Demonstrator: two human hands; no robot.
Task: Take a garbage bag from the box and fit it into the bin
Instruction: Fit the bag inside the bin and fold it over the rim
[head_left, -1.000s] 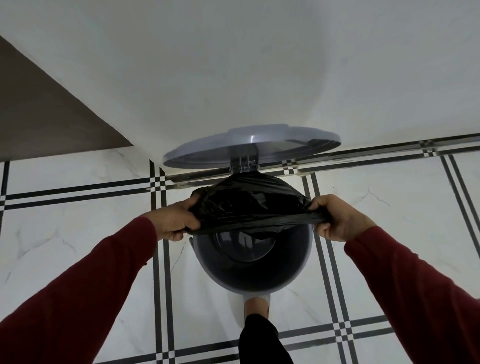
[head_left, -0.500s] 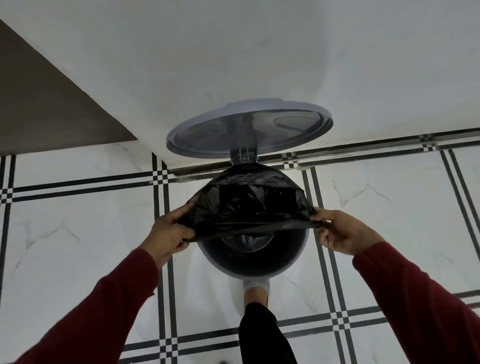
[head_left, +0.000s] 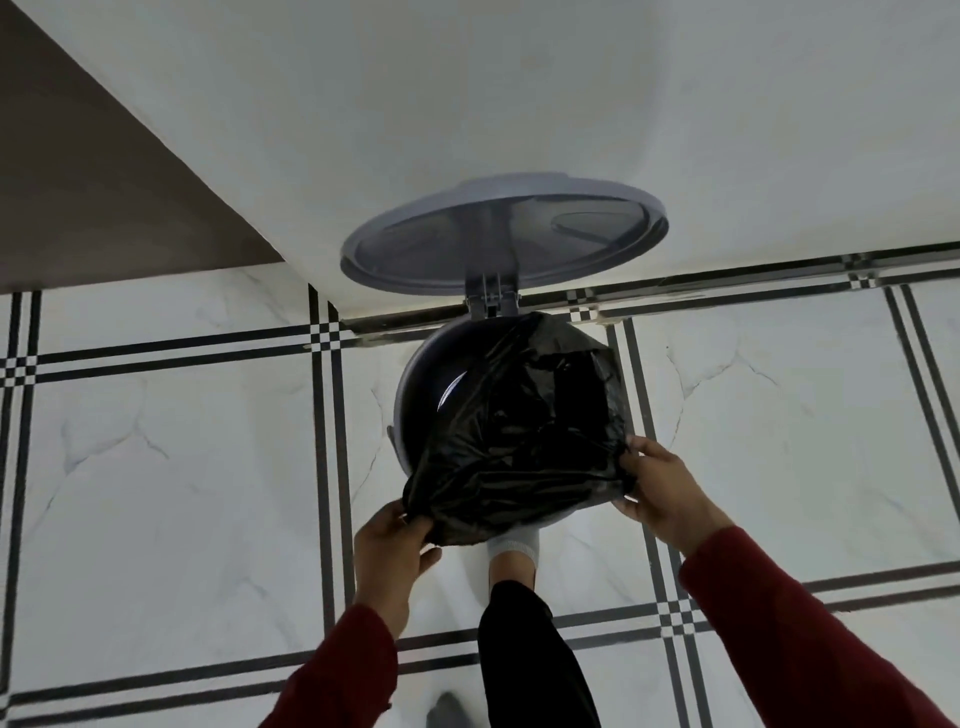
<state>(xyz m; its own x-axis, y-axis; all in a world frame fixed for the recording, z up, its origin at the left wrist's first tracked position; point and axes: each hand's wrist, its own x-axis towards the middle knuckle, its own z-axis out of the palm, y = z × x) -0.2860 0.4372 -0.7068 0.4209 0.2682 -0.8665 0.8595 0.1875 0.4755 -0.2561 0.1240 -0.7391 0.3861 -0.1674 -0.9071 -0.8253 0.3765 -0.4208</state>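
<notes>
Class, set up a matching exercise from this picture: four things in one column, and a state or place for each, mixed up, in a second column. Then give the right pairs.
1 lid
2 garbage bag
3 foot in the white sock
4 left hand

A at the near base of the bin
B raised open
C grips the bag's near left edge
D draped over the bin's mouth

Pairs: 1-B, 2-D, 3-A, 4-C
</notes>
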